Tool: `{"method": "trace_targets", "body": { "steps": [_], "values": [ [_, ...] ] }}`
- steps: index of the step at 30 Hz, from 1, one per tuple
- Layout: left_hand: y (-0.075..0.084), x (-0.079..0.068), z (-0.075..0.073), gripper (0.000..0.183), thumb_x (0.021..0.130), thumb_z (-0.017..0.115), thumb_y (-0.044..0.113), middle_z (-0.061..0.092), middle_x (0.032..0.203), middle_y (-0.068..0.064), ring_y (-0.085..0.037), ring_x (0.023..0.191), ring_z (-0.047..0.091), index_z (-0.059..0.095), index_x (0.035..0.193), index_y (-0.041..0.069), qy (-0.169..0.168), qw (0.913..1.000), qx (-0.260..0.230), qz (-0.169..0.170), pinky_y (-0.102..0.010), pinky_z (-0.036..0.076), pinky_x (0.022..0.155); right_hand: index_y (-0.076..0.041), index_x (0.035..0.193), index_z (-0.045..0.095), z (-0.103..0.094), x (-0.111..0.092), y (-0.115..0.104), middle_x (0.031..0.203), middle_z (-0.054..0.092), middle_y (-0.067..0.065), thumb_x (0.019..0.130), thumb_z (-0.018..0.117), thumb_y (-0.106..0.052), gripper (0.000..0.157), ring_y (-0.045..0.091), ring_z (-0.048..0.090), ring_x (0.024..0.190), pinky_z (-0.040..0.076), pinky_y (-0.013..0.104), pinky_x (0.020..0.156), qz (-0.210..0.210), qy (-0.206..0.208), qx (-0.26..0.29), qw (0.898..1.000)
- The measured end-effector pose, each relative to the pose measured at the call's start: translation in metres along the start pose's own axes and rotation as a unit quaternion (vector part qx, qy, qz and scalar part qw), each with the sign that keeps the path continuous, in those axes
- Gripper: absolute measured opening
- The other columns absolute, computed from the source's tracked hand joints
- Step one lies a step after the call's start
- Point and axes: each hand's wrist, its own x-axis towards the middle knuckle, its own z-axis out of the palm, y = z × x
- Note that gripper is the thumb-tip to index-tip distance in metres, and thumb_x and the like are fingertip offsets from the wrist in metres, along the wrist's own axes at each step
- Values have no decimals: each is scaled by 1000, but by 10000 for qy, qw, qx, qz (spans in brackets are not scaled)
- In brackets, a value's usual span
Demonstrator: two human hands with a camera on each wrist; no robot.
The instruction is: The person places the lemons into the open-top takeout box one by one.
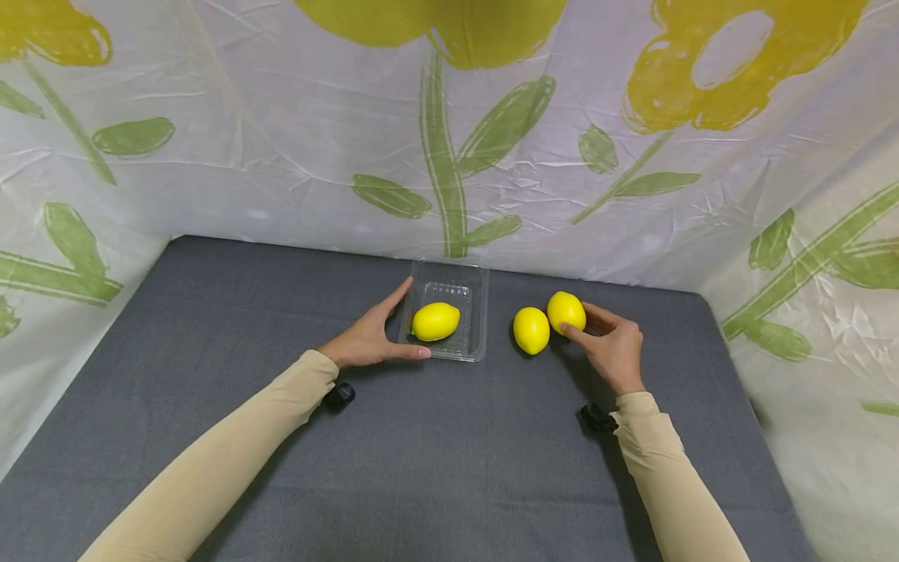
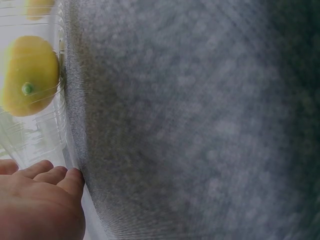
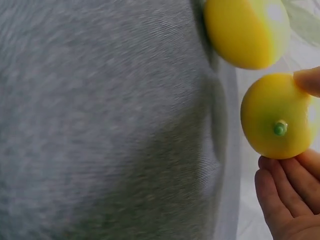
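Yellow lemon [image 1: 566,311] in the right hand [image 1: 615,347], to the right of the clear tray [image 1: 472,336]

This lemon is located to the right of the tray, and it seems raised slightly. The right hand grasps it by the sides, thumb against one side and fingers against the opposite one; its green stem tip [image 3: 280,128] stays uncovered. It should be light and rather firm, not fragile. The skin looks smooth and shiny, so it may slip or roll; a hold around the widest part is probably the safest.

Between it and the tray rests another lemon [image 1: 531,331], just beside the held one, touched by no hand.

The tray is transparent plastic, probably thin, light and easy to bend, so it is better taken by its rim. Inside, a single lemon [image 1: 435,321] lies on its side, in the near part. At the tray's left side, the left hand [image 1: 368,336] is spread, not clenched, with the thumb along the near edge and the fingers by the left wall.

Under the tray is a grey cloth [image 1: 393,484]; behind it hangs a flowered curtain [image 1: 281,156].
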Motion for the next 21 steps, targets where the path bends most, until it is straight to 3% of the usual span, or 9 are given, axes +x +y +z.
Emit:
{"method": "trace_targets", "body": {
  "steps": [11, 18, 21],
  "values": [
    [0, 0, 0, 127, 77, 88, 48, 1, 170, 0, -26, 155, 5, 0, 165, 23, 15, 10000, 16, 2, -56, 16, 121, -4, 131, 69, -1, 0, -24, 124, 70, 14, 83, 87, -22, 55, 28, 68, 113, 54, 43, 96, -96, 74, 698, 9975],
    [1, 0, 0, 127, 77, 89, 47, 1, 170, 0, -26, 155, 5, 0, 165, 23, 29, 10000, 2, -32, -56, 15, 121, 8, 129, 65, 5, -11, -78, 124, 68, 24, 85, 83, -7, 50, 37, 66, 115, 51, 51, 99, -183, -329, 945, 9948],
    [1, 0, 1, 127, 77, 89, 47, 1, 170, 0, -27, 155, 5, 0, 165, 23, 21, 10000, -8, -22, -56, 15, 121, 9, 128, 65, 11, -14, -91, 123, 68, 25, 85, 82, -5, 48, 38, 66, 113, 51, 51, 98, -372, -439, 1015, 9932]
  ]
}}
